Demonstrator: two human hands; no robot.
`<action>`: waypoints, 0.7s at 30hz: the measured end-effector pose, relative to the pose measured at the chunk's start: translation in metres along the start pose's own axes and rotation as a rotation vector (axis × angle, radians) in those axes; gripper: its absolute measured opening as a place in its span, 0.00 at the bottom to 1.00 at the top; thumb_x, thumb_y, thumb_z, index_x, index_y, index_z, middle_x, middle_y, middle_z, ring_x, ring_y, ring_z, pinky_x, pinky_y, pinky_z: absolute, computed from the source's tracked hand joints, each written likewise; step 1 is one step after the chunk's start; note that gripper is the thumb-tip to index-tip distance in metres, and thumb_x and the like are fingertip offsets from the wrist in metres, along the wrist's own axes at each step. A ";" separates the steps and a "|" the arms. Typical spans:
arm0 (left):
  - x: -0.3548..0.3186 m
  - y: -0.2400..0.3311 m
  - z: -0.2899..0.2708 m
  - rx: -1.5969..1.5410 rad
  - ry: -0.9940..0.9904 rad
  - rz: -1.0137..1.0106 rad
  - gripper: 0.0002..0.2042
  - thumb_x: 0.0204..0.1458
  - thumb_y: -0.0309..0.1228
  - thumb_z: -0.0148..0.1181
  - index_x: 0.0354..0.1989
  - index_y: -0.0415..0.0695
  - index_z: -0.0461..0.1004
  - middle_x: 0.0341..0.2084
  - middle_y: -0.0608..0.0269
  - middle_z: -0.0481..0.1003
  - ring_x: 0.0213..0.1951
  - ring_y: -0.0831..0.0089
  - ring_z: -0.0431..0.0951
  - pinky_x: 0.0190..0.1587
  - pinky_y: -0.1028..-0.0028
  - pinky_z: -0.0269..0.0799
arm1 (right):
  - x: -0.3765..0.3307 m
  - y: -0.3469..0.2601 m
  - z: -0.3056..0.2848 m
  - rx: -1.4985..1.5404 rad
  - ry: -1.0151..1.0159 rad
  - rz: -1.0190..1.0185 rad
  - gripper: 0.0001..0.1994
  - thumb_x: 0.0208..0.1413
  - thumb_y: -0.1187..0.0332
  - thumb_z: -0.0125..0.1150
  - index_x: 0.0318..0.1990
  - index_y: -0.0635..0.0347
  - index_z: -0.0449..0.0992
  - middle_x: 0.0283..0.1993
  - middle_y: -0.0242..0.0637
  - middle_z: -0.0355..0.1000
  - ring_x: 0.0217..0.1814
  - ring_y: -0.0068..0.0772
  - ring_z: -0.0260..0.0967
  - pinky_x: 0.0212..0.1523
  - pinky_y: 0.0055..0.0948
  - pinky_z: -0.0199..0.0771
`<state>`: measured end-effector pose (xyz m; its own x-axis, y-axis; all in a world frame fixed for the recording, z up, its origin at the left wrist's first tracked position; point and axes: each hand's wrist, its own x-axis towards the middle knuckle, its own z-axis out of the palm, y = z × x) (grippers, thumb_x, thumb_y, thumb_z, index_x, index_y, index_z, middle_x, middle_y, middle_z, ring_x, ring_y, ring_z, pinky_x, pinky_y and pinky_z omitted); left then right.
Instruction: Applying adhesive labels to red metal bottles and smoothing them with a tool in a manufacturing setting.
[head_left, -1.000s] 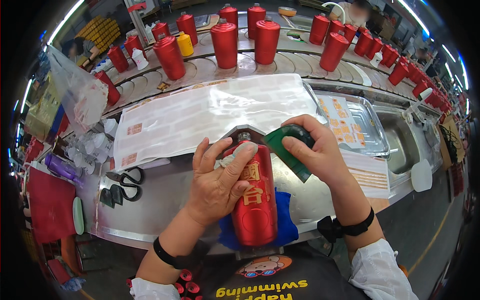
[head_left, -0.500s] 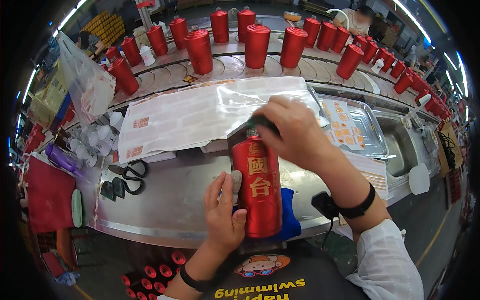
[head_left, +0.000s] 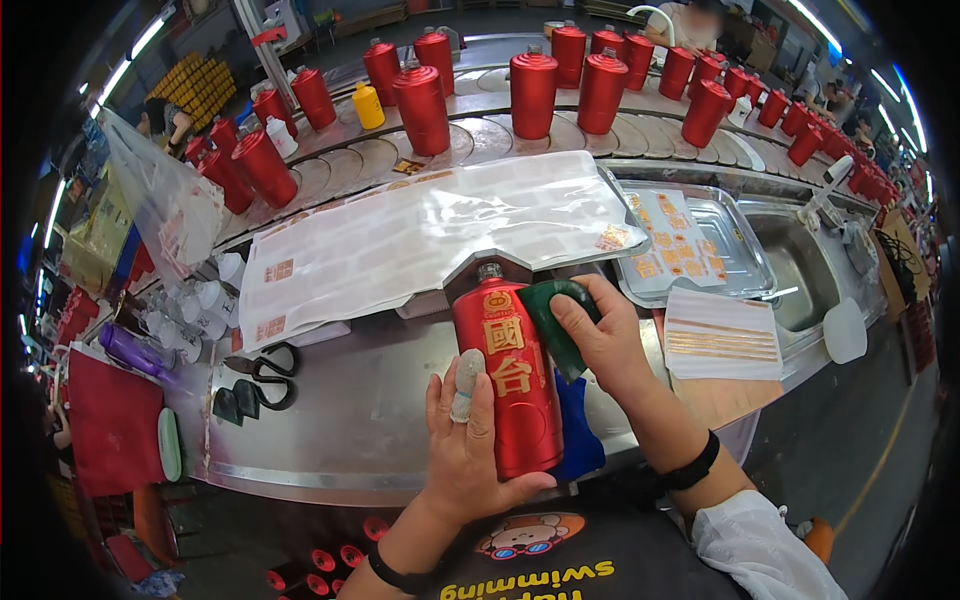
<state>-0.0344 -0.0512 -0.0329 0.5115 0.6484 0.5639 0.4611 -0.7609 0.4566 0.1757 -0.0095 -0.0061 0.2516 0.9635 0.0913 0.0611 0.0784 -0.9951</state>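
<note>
A red bottle (head_left: 525, 420) with gold characters and a clear-looking neck lies tilted in front of me, near the metal table's front edge. My left hand (head_left: 465, 450) holds it along its left side, thumb across the lower end; one finger wears a pale cover. In my right hand (head_left: 600, 330) is a dark green flat scraper-like pad (head_left: 556, 325), pinched between thumb and fingers. Its edge lies against the bottle's upper right side. A blue cloth (head_left: 578, 425) shows partly beneath the bottle.
Behind the bottle lie white label sheets (head_left: 420, 225). Black scissors (head_left: 265, 372) rest at left, and small white cups (head_left: 185, 310) stand beyond. To the right are a metal tray (head_left: 740, 240), gold strips (head_left: 722, 345) and a sink (head_left: 805, 285). Red bottles (head_left: 533, 95) line the conveyor (head_left: 480, 135).
My right hand has come down from the bottle's neck to its right side with the green pad. My left hand has moved onto the bottle's front. Bottles on the conveyor have shifted right.
</note>
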 end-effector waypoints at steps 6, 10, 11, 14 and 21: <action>-0.003 -0.003 -0.001 -0.019 -0.041 -0.004 0.54 0.42 0.65 0.59 0.68 0.34 0.46 0.64 0.34 0.52 0.65 0.36 0.51 0.65 0.39 0.39 | -0.033 -0.028 -0.014 -0.600 -0.211 -0.964 0.13 0.41 0.74 0.68 0.38 0.57 0.77 0.29 0.33 0.69 0.34 0.36 0.66 0.39 0.35 0.63; 0.011 -0.020 -0.019 -0.063 -0.034 0.046 0.47 0.48 0.67 0.51 0.67 0.40 0.53 0.62 0.44 0.60 0.67 0.40 0.49 0.66 0.43 0.36 | -0.051 -0.028 -0.032 -0.195 -0.294 -0.347 0.10 0.48 0.72 0.67 0.38 0.60 0.77 0.29 0.35 0.68 0.30 0.30 0.66 0.34 0.28 0.65; 0.023 -0.023 -0.026 -0.059 -0.041 0.046 0.47 0.48 0.67 0.51 0.67 0.40 0.53 0.62 0.44 0.60 0.67 0.40 0.49 0.66 0.43 0.36 | -0.052 -0.023 -0.035 -0.188 -0.291 -0.345 0.10 0.48 0.72 0.67 0.38 0.60 0.77 0.29 0.35 0.68 0.30 0.30 0.66 0.34 0.28 0.65; 0.062 -0.034 -0.031 0.111 -0.092 0.132 0.38 0.57 0.62 0.40 0.64 0.40 0.60 0.58 0.51 0.68 0.67 0.48 0.52 0.67 0.47 0.38 | -0.053 -0.004 -0.048 -0.117 -0.207 -0.250 0.08 0.54 0.71 0.62 0.37 0.65 0.72 0.32 0.31 0.68 0.33 0.20 0.62 0.35 0.20 0.62; 0.090 -0.051 -0.025 -0.071 0.007 -0.009 0.37 0.59 0.59 0.39 0.62 0.34 0.62 0.54 0.44 0.69 0.65 0.52 0.58 0.67 0.52 0.42 | -0.066 0.016 -0.075 0.021 -0.187 0.033 0.08 0.52 0.71 0.62 0.37 0.65 0.74 0.30 0.36 0.72 0.28 0.24 0.67 0.31 0.24 0.66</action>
<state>-0.0298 0.0450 0.0113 0.5027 0.6550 0.5642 0.4129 -0.7553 0.5090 0.2329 -0.0912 -0.0253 0.0694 0.9962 0.0520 0.0355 0.0497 -0.9981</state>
